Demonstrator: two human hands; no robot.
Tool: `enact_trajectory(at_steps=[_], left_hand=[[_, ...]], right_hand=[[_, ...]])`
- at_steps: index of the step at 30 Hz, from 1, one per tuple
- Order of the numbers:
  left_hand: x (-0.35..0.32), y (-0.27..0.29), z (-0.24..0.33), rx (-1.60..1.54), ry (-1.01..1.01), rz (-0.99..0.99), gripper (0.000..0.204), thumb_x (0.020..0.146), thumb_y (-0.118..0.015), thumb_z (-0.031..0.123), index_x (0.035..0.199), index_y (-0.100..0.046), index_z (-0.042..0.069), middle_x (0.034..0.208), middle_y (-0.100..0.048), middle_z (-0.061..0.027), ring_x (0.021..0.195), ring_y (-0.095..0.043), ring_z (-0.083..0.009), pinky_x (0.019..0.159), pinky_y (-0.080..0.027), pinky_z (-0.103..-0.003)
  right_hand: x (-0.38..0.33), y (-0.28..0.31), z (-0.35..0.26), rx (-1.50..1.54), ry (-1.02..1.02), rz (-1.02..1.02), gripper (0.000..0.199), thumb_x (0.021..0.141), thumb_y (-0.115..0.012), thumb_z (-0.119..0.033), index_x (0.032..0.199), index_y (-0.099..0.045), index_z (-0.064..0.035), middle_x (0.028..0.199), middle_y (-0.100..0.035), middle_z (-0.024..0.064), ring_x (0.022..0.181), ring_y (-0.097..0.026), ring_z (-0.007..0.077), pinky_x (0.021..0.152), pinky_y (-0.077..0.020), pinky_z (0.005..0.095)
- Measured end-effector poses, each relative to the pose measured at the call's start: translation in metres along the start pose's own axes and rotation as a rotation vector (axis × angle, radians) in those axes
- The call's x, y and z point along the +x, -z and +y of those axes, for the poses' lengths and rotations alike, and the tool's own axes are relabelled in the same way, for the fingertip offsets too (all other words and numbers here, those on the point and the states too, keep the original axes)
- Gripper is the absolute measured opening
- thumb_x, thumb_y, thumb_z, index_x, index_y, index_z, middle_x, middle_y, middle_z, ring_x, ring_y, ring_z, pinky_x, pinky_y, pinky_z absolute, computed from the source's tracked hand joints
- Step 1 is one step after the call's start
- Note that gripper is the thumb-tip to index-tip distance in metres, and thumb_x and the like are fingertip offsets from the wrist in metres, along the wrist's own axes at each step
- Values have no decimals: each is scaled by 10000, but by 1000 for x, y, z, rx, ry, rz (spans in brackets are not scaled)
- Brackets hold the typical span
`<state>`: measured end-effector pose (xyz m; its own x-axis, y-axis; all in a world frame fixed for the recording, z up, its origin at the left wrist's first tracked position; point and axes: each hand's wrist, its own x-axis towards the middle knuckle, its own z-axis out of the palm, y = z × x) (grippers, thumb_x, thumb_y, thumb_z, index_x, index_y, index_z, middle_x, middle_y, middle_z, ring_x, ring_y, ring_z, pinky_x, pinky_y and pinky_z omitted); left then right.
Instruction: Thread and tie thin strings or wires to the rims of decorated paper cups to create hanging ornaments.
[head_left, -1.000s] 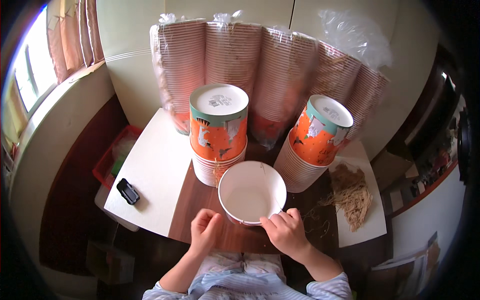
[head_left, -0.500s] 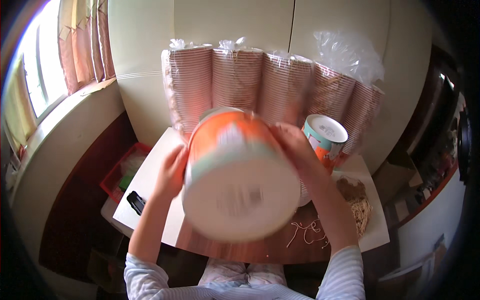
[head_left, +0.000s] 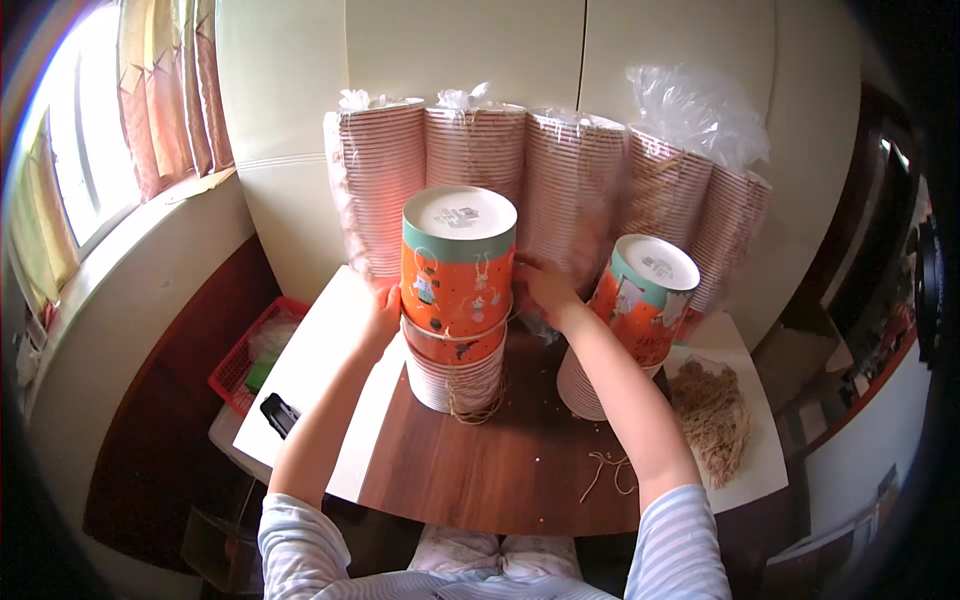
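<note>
On desk: both hands' fingers (head_left: 383, 300) spread round cup stack (head_left: 458, 300).

Cup stack (head_left: 458, 300) stands centre — second stack (head_left: 632, 320) right, string pile (head_left: 712, 415) beyond it.

Paper tubs on wood, plastic wrap behind.
I see printed paper tub stack (head_left: 458, 300) w/ smooth, slightly glossy orange finish, matt white base on top; tabletop (head_left: 500, 465) is dark wood-grain, satin sheen; white side board (head_left: 320, 370) smooth matt; sleeves (head_left: 560, 180) in thin clear crinkly plastic; twine bundle (head_left: 712, 415) rough, fibrous.
</note>
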<state>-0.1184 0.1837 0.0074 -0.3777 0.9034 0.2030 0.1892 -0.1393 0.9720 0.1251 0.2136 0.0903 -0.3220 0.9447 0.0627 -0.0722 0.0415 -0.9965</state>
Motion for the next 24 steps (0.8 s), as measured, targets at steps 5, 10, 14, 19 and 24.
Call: enact_trajectory(at_steps=[5, 10, 14, 19, 24], left_hand=[[-10, 7, -32, 108, -60, -27, 328, 930, -367, 313, 775, -525, 71, 598, -442, 19, 530, -386, -84, 477, -335, -238], [-14, 4, -43, 130, -140, -28, 344, 929, -372, 278, 745, -526, 32, 616, -468, 0, 566, -391, -98, 501, -330, -257], [-18, 3, -44, 126, -93, -5, 348, 930, -371, 258, 752, -534, 7, 626, -481, -13, 591, -401, -103, 525, -336, -266], [-17, 5, -54, 131, -196, 13, 343, 931, -368, 237, 784, -553, -11, 639, -498, -22, 611, -426, -116, 548, -357, -274], [-26, 1, -50, 89, -197, 9, 349, 931, -380, 253, 772, -542, -11, 632, -504, -40, 612, -441, -122, 565, -376, -274]], right_hand=[[4, -7, 12, -184, 39, -34, 333, 868, -417, -99, 1163, -533, 2, 1116, -580, 106, 997, -522, 149, 863, -398, 276], [35, 10, 58, -218, 167, -98, 350, 863, -385, -92, 1165, -516, 25, 1132, -570, 134, 1027, -514, 173, 889, -380, 285], [44, 12, 76, -220, 170, -104, 357, 863, -371, -96, 1172, -509, 16, 1125, -572, 146, 1031, -522, 198, 892, -376, 291], [51, 11, 89, -250, 238, -146, 365, 857, -367, -105, 1176, -506, 6, 1120, -568, 176, 1051, -520, 228, 893, -380, 311], [54, 25, 118, -555, 315, -73, 361, 848, -379, -40, 1181, -516, -15, 1104, -585, 114, 1043, -503, 159, 893, -380, 278]])
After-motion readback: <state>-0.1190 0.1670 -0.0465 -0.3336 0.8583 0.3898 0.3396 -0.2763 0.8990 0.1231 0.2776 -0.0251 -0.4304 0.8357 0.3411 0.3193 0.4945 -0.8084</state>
